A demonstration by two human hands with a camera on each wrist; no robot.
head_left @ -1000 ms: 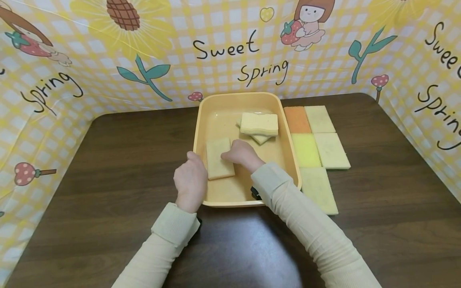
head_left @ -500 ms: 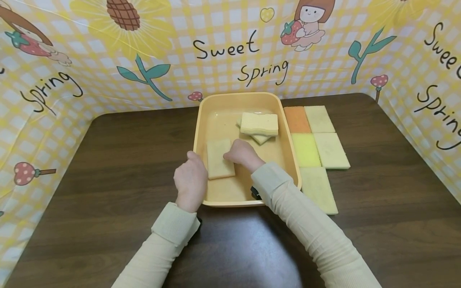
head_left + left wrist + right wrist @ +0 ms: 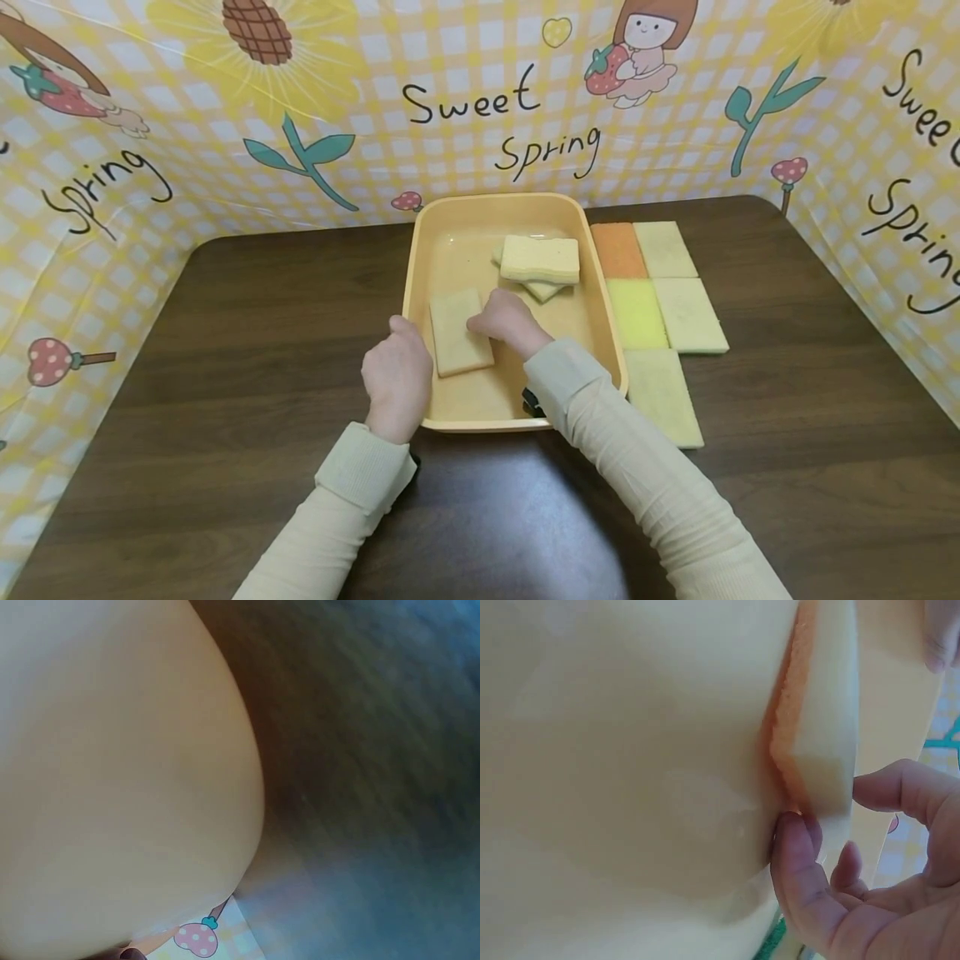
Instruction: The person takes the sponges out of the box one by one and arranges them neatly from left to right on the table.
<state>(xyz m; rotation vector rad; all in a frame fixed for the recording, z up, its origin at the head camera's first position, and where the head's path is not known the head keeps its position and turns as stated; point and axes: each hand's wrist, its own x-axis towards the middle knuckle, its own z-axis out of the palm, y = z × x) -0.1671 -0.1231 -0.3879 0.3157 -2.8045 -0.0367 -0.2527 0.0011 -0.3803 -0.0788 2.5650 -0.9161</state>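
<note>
Tray (image 3: pixel 468 404) as landmark, with a pale-topped sponge (image 3: pixel 459 335) inside it, toward its left wall. From my remote station I see the right hand (image 3: pixel 512 321) pinching this sponge at its right edge, thumb on the pale face and fingers bent at the lower side, where the right-wrist view reveals an orange layer. An edge hold, I judge, allows the sponge to be turned or tilted. The left hand (image 3: pixel 397 379) grips the tray's left rim, fingers curled, probably as a brace.

At the tray's far right, an upper sponge (image 3: pixel 539 258) lies across a lower sponge (image 3: pixel 545 291), perhaps stacked there to spare floor space. Outside the tray's right wall, an orange pad (image 3: pixel 619 250), a yellow pad (image 3: pixel 637 312) and three pale pads (image 3: pixel 690 315) lie flat, presumably so each face shows.

Obscured: most of the lower sponge, and part of the nearest pale pad, behind the right sleeve (image 3: pixel 637 462). My left-wrist view is mostly one blurred surface; I cannot tell whether the pinched edge clears the tray's floor.
</note>
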